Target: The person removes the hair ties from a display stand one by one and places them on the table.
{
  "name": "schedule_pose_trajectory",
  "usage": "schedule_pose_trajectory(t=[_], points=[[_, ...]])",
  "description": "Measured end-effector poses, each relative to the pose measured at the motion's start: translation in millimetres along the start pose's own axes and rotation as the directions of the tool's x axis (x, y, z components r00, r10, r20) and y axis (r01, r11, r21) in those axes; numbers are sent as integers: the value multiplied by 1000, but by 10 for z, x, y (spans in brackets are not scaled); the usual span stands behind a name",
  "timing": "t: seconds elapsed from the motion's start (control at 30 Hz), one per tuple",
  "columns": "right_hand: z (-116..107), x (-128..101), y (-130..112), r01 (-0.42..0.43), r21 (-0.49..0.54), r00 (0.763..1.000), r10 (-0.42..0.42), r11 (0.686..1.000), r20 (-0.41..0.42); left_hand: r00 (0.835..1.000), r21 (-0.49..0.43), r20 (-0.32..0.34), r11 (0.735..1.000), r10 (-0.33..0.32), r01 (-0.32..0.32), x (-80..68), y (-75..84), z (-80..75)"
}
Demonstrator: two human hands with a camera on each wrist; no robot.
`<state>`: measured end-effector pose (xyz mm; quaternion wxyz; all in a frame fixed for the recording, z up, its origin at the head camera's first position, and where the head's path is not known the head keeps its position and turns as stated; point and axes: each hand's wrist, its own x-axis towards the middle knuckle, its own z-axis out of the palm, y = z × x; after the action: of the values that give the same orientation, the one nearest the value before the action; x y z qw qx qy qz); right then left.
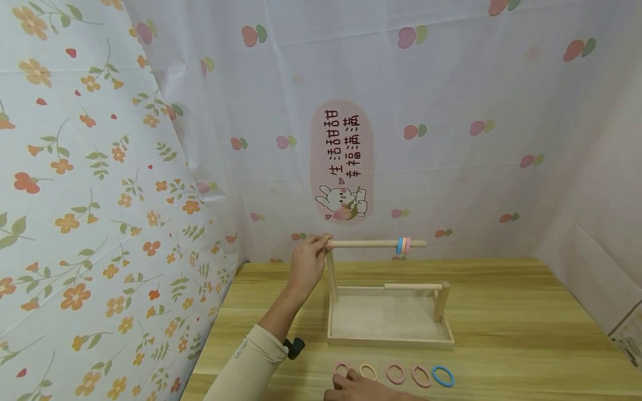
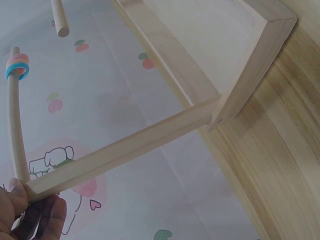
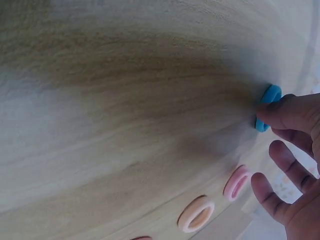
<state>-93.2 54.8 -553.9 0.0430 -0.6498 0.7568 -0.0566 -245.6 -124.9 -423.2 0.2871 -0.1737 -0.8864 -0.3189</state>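
Note:
In the head view my left hand [image 1: 308,262] grips the top corner of a wooden stand, where the upright post [image 1: 332,275] meets a horizontal rod [image 1: 363,244]. Blue, peach and pink rings [image 1: 403,245] hang together toward the rod's free end. At the bottom of the head view is my right hand [image 1: 363,389], beside a pink ring [image 1: 341,368] and a yellow ring [image 1: 368,372]. The right wrist view shows its thumb and a finger pinching a blue ring [image 3: 270,95] at the tabletop; the head view hides that ring.
Two more pink rings, one in the middle [image 1: 395,374] and one further right [image 1: 421,376], lie in a row with another blue ring [image 1: 443,376]. Behind them sits the stand's tray base [image 1: 391,341], with a lower rod [image 1: 413,287]. A black object [image 1: 296,348] shows by the left sleeve.

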Motion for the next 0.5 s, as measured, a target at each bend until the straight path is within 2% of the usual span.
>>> schedule_pose_trajectory(t=[0.1, 0.27, 0.5], points=[[-38, -25, 38, 16, -45, 1000, -17, 999, -21, 1000, -4, -1, 1000, 0, 0, 0, 3, -6], [-110, -89, 99, -9, -193, 992, -15, 981, -121, 1000, -5, 3, 1000, -5, 5, 5, 12, -12], [-266, -184, 205, -57, -204, 975, 11, 977, -220, 1000, 7, 0, 1000, 5, -5, 1, 11, -5]])
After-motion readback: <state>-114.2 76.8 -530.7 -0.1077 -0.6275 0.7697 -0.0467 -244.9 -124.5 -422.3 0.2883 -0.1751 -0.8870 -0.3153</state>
